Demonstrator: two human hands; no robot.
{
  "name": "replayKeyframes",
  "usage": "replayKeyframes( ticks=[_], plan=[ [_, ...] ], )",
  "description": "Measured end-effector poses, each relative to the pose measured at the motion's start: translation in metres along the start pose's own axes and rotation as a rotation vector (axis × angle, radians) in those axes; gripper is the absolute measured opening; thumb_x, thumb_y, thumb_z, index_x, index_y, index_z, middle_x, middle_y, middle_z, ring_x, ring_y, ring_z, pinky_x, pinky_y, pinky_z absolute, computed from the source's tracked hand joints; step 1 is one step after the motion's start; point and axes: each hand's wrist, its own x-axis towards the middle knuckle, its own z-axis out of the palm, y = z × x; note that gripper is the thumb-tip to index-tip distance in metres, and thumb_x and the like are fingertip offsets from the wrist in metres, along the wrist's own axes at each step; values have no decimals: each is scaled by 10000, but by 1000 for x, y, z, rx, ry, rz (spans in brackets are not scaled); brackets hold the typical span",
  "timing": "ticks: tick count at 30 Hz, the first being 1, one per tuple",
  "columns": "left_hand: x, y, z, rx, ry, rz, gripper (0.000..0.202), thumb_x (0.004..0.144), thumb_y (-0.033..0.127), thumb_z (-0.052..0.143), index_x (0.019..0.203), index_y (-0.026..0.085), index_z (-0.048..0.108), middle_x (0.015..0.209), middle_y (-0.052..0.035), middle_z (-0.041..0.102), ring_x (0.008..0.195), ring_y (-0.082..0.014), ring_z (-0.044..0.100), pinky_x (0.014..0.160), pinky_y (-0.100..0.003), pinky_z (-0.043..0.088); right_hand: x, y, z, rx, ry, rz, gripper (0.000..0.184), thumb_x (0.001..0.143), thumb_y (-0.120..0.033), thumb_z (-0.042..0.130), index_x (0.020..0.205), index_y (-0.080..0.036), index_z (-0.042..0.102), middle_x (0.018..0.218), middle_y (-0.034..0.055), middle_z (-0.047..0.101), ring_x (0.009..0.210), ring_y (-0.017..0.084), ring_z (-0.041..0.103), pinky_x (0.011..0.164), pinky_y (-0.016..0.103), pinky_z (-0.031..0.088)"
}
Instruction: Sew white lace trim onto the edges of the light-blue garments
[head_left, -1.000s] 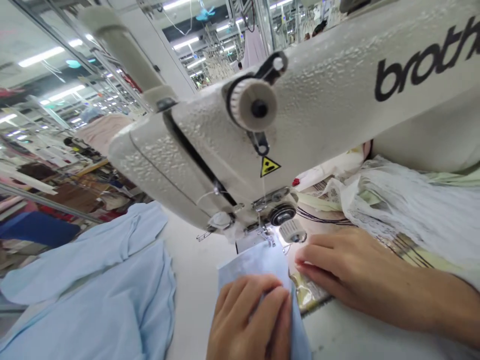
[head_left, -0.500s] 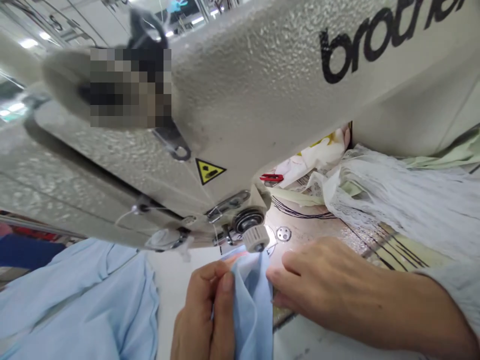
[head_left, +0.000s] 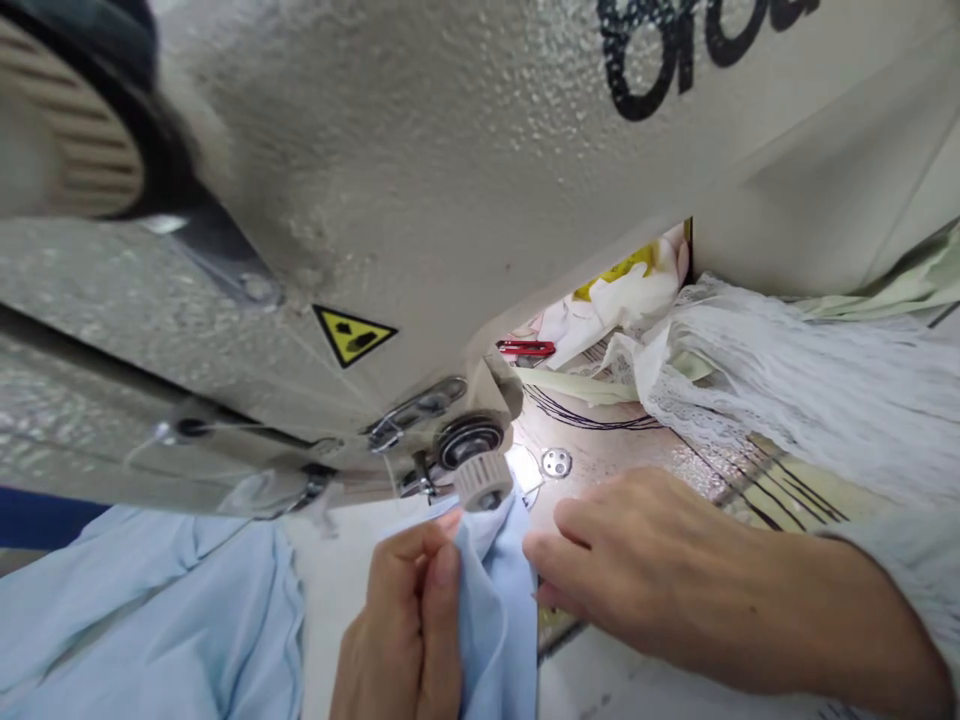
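Pinching pale blue cloth (head_left: 495, 620) at a sewing machine (head_left: 450, 190)

The cloth lies beneath the machine's head — left hand (head_left: 401, 625) thumb and forefinger clamped on it. Right hand (head_left: 637, 570) curls at its edge; grip unclear. Outward: blue fabric (head_left: 202, 630) left, white lace (head_left: 765, 370) right, 1 yellow triangle (head_left: 353, 337) above.

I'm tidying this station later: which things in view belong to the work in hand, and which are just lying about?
In the work:
Light-blue cloth, pinched by the left hand, right hand beside its edge
Sewing machine
Blue pile, probably (matching colour)

Apparently lying about:
White lace-edged fabric
Small red item
Pale green strip
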Motion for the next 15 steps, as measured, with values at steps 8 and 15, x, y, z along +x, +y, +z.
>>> replayKeyframes(
  ticks=[8,15],
  plan=[
    [0,-7,7,67,15,489,191,898,201,473,1080,176,521,1097,-58,659,1062,-150,594,940,-259,439,-2,0,1,-20,39,-32,163,836,-83,547,781,-201,448,707,-20,485,555,144,332,495,310,148],
    [-3,-2,8,33,22,541,262,839,144,553,1100,161,572,1177,-65,623,1141,-161,537,978,-274,414,0,3,8,23,133,6,143,868,-120,529,802,-210,440,698,-50,498,544,127,349,504,305,152]
  ],
)
